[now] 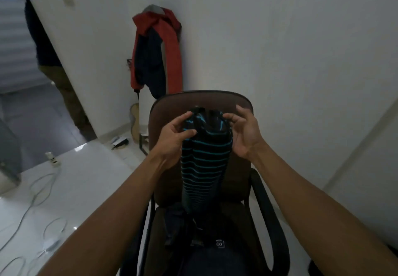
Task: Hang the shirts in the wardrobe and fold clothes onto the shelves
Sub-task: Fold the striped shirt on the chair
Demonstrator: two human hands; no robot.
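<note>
Head view: left hand (174, 139) and right hand (244, 134), both grips tight on striped shirt (204, 165), hem indistinct.

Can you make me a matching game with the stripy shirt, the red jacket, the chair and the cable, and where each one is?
Things:
1 striped shirt
2 red jacket
3 chair
4 white cable

Places:
A on the floor
B held by the left hand and right hand
C hanging by the wall
D under dark clothes

Pairs: 1-B, 2-C, 3-D, 4-A
</note>
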